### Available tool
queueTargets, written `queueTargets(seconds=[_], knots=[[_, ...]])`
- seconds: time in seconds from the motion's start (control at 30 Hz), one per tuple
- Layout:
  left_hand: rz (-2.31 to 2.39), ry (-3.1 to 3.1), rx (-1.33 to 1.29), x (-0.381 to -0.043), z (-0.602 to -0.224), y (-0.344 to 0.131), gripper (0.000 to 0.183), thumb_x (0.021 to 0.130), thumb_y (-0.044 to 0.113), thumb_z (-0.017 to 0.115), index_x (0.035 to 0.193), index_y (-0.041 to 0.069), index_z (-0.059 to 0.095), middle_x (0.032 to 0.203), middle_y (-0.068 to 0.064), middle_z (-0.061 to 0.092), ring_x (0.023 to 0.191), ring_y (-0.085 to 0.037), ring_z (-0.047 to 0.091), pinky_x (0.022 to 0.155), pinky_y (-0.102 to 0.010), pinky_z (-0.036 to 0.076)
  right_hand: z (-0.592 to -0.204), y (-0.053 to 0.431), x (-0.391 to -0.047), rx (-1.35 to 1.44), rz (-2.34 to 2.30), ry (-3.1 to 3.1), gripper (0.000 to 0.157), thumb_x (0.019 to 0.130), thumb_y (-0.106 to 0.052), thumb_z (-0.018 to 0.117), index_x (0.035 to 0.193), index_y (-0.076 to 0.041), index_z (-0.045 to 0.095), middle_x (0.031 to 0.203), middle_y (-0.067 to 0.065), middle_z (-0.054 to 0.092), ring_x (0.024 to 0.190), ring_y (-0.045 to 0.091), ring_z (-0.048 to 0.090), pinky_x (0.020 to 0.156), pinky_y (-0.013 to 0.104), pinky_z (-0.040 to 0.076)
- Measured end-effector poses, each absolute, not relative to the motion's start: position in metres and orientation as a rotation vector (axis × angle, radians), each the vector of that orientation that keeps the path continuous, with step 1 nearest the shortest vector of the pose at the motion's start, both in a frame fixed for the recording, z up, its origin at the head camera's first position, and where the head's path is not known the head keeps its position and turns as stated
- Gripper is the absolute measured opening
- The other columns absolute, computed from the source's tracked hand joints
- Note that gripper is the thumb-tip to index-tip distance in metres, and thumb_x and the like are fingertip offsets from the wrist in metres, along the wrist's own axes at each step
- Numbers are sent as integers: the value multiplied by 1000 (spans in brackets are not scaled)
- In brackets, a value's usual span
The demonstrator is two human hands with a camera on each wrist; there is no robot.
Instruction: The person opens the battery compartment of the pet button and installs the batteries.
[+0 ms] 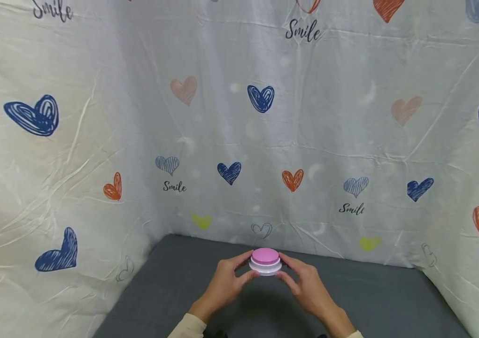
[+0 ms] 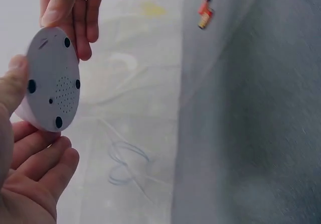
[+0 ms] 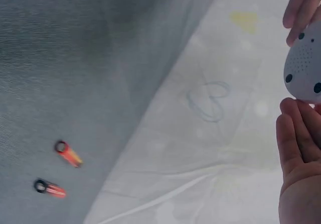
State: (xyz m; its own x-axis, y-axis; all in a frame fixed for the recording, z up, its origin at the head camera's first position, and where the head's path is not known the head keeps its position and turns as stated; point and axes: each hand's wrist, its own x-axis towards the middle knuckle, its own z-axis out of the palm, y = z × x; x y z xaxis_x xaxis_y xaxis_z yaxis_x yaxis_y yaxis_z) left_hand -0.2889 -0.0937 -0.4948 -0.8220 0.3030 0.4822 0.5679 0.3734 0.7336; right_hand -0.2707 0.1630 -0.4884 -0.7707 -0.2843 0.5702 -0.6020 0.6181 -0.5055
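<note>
A round push button with a pink top and a white base is held up above the grey table between both hands. My left hand pinches its left side, thumb low and fingers high. On the opposite side my right hand pinches it the same way. The left wrist view shows the button's white underside, with dark round feet and a patch of small holes. Part of that underside also appears in the right wrist view, cut off by the frame edge.
Two small red-and-yellow cylinders, which look like batteries, lie on the grey table surface; in the head view they are hidden. White cloth printed with hearts and "Smile" hangs behind the table and at both sides.
</note>
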Motion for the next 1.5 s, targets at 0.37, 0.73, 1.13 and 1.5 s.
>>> queueTargets(seconds=[0.37, 0.73, 1.13, 1.5], knots=[[-1749, -2044, -519, -274, -470, -84, 31, 88, 17, 90, 118, 12, 86, 111, -4, 85, 97, -13, 82, 82, -21, 63, -468, 155, -258, 641, 1025, -2227, 32, 99, -18, 81, 130, -10, 80, 114, 0, 84, 94, 2, 76, 79, 31, 66], [-1842, -1976, -551, -268, -457, -81, 23, 94, 11, 85, 117, 8, 86, 107, -12, 82, 80, -19, 83, 76, -32, 67, -454, 154, -247, 559, 999, -2190, 24, 101, -18, 80, 124, -12, 83, 114, -1, 84, 97, 7, 78, 76, 32, 65], [-1928, -2271, -517, -258, -474, -80, 22, 103, 19, 78, 111, -1, 79, 103, -15, 80, 86, -12, 77, 73, -32, 67, -462, 157, -239, 333, 1105, -2394, 8, 99, -21, 81, 96, -21, 89, 79, -16, 76, 68, -3, 60, 63, 21, 54], [-2094, -2444, -463, -247, -506, -81, 24, 103, 10, 73, 119, -8, 77, 100, -15, 80, 77, -25, 80, 69, -42, 68, -491, 165, -232, 333, 1204, -2690, 29, 105, -29, 72, 79, -22, 81, 62, -12, 63, 55, 1, 52, 54, 22, 44]])
